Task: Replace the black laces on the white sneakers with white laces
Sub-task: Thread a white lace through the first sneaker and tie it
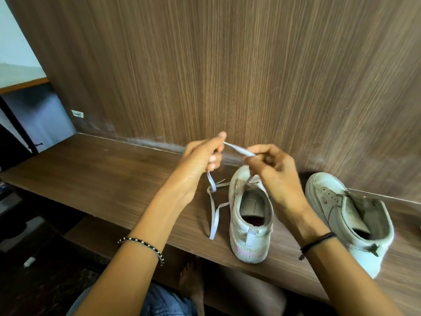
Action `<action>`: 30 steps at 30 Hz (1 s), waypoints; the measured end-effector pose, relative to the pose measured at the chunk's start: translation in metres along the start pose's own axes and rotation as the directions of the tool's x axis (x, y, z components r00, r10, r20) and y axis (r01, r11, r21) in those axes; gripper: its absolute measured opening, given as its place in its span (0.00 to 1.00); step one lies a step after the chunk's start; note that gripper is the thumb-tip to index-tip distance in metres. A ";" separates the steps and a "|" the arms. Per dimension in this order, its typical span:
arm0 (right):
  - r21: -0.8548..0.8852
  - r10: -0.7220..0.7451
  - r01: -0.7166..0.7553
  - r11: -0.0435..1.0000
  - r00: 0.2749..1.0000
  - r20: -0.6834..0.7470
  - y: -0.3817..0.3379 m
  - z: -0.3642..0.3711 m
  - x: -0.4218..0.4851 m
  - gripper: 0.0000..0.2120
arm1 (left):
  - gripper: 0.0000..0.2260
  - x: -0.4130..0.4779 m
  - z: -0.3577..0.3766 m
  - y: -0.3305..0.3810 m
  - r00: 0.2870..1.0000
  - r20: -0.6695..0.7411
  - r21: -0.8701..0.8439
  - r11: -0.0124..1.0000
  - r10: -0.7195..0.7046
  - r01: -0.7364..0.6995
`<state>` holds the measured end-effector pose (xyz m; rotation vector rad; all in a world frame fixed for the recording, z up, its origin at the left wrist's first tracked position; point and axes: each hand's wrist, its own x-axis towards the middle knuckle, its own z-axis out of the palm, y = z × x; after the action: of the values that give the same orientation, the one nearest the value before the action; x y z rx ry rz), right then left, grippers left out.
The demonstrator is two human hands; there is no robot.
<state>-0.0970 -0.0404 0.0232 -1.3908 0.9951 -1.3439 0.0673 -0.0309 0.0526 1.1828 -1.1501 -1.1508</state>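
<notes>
My left hand [202, 153] and right hand [271, 169] each pinch a white lace [239, 151] taut above the toe of a white sneaker [250, 215], slack trailing at nine o'clock; I should keep it flat and untwisted while threading.

Head camera looking down, close in
It's peering forward over the worktop [109, 176], facing the wooden wall panel [227, 65] straight ahead.
</notes>
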 end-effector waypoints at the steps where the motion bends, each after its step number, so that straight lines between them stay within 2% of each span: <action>1: 0.095 0.029 -0.019 0.995 0.994 -0.103 -0.001 -0.003 0.003 0.04 | 0.16 0.002 -0.005 0.002 0.999 -0.037 -0.088 0.996 -0.017 0.014; 3: 0.281 0.124 -0.058 0.958 0.967 -0.221 -0.004 -0.010 0.006 0.06 | 0.17 0.004 -0.016 0.005 0.996 -0.077 -0.243 0.970 -0.039 0.019; 5: 0.371 0.206 -0.105 0.923 0.947 -0.245 -0.004 -0.015 0.006 0.09 | 0.16 0.002 -0.021 0.007 0.996 -0.085 -0.346 0.938 -0.033 0.002; 8: 0.226 0.245 -0.190 0.955 0.938 -0.246 -0.003 -0.012 0.005 0.10 | 0.14 0.000 -0.020 0.008 0.990 -0.137 -0.343 0.939 -0.044 -0.006; 10: 0.100 0.211 -0.192 0.976 0.945 -0.248 0.002 -0.011 0.003 0.11 | 0.12 -0.002 -0.016 0.009 0.992 -0.118 -0.359 0.933 -0.051 0.005; 13: -0.266 0.003 -0.073 0.961 0.967 -0.254 0.010 -0.011 -0.001 0.16 | 0.09 -0.005 -0.009 0.009 0.996 -0.075 -0.371 0.929 -0.045 0.014; 14: -0.329 -0.067 -0.015 0.944 0.969 -0.236 0.010 -0.009 -0.003 0.18 | 0.09 -0.006 -0.006 0.007 0.996 -0.071 -0.361 0.933 -0.047 0.019; 17: -0.354 -0.233 0.159 0.922 0.956 -0.180 0.002 -0.001 -0.010 0.15 | 0.09 -0.005 0.004 0.002 0.998 -0.049 -0.367 0.930 -0.027 0.007; 19: -0.377 -0.293 0.237 0.895 0.951 -0.097 -0.005 0.003 -0.012 0.12 | 0.10 -0.003 0.010 0.001 0.999 -0.035 -0.419 0.908 0.013 -0.027; 21: -0.359 -0.205 0.210 0.909 0.977 0.055 -0.010 0.003 -0.011 0.10 | 0.11 -0.001 0.017 0.001 0.999 -0.016 -0.478 0.877 0.043 -0.045; 23: -0.397 -0.113 0.185 0.899 0.974 0.198 -0.008 0.001 -0.009 0.10 | 0.11 0.000 0.023 0.001 0.997 0.002 -0.479 0.876 0.071 -0.062; 27: -0.437 -0.147 0.227 0.870 0.967 0.210 -0.002 -0.006 -0.006 0.06 | 0.12 0.004 0.030 -0.005 0.995 -0.004 -0.480 0.873 0.103 -0.092; 30: -0.361 -0.076 0.145 0.921 0.977 0.200 -0.004 -0.013 -0.002 0.02 | 0.10 0.006 0.027 -0.011 0.993 -0.031 -0.483 0.868 0.116 -0.116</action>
<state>-0.1100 -0.0386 0.0257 -1.8471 1.0998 -1.1166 0.0400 -0.0394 0.0433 0.7153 -0.8465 -1.2512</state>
